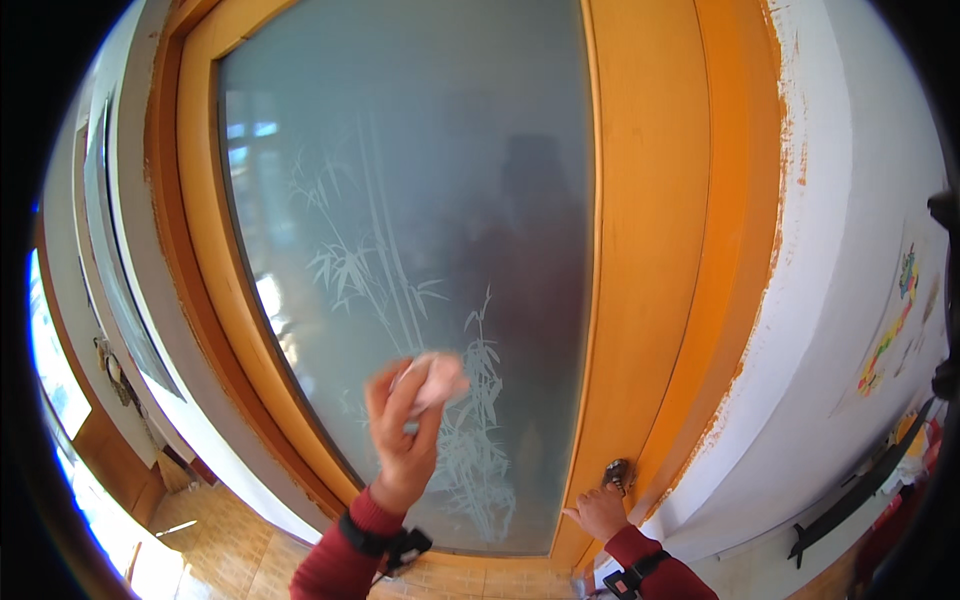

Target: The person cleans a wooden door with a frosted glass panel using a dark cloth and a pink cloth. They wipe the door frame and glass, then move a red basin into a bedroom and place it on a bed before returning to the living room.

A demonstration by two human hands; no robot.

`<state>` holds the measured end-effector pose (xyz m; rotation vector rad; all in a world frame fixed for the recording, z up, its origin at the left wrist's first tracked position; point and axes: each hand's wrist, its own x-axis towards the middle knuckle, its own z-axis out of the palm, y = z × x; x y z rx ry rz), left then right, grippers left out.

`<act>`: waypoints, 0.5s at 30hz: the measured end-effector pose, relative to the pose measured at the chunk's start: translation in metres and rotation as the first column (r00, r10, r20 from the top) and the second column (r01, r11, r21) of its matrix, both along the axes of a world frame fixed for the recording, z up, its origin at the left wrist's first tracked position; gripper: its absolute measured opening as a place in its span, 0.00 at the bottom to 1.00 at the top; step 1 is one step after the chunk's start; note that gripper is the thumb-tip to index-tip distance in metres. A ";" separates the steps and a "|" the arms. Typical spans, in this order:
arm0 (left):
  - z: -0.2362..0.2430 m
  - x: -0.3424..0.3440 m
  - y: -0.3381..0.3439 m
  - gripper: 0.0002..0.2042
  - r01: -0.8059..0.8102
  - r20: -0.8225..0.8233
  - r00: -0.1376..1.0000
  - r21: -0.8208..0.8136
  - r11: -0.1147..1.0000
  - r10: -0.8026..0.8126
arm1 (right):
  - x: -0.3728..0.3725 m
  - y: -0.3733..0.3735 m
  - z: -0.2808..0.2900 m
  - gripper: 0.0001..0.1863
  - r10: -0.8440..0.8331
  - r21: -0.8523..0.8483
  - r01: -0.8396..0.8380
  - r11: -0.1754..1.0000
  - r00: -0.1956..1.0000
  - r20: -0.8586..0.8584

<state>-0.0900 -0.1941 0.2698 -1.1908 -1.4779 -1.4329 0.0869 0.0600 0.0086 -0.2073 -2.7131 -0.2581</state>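
Observation:
My left hand (402, 440) is raised in front of the door's frosted glass pane (460, 210), its fingers closed around a crumpled, pale pink cloth (437, 380). Motion blurs the cloth a little, and I cannot tell whether it touches the glass. White bamboo patterns decorate the pane. Lower down at the right, my right hand (602, 514) grips the dark metal door handle (617, 474), with the thumb pointing left. Part of the handle is hidden by the fingers. The orange-brown wooden door (650, 200) appears closed in its frame.
White wall (830, 250) with rough orange paint edges borders the frame on the right, bearing a colourful picture (890, 335). A long black object (860, 485) lies at the lower right. Tiled floor (225, 530) and a broom (173, 472) show at the lower left.

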 end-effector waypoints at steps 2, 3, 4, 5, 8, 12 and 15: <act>0.049 -0.007 0.048 0.26 -0.019 -0.312 0.950 0.003 1.000 0.019 | 0.003 -0.001 0.002 0.22 0.010 -0.015 -0.009 1.000 1.000 0.008; 0.068 -0.013 0.074 0.30 -0.023 -0.442 0.897 -0.021 1.000 0.011 | 0.004 0.000 0.003 0.22 0.013 -0.020 -0.013 1.000 1.000 0.015; 0.078 -0.015 0.091 0.30 -0.190 -0.551 0.828 -0.095 0.977 0.108 | 0.005 0.000 0.003 0.22 0.005 -0.017 -0.005 1.000 0.999 0.037; 0.087 -0.020 0.100 0.30 -0.358 -0.653 0.735 -0.151 0.921 0.179 | 0.005 0.000 0.003 0.22 0.022 -0.031 -0.021 0.999 0.999 0.039; 0.125 -0.045 0.109 0.30 -0.441 -0.785 0.612 -0.235 0.866 0.099 | 0.004 0.001 0.003 0.21 0.021 -0.045 -0.019 0.999 0.999 0.048; 0.263 -0.118 0.087 0.33 -0.484 -0.810 0.417 0.187 0.855 0.413 | 0.003 0.000 0.004 0.21 -0.013 -0.026 0.015 1.000 0.998 0.067; 0.356 -0.155 0.068 0.25 -0.440 -0.602 0.379 0.550 0.710 0.702 | 0.001 -0.002 0.004 0.20 -0.027 -0.036 0.028 0.999 0.999 0.028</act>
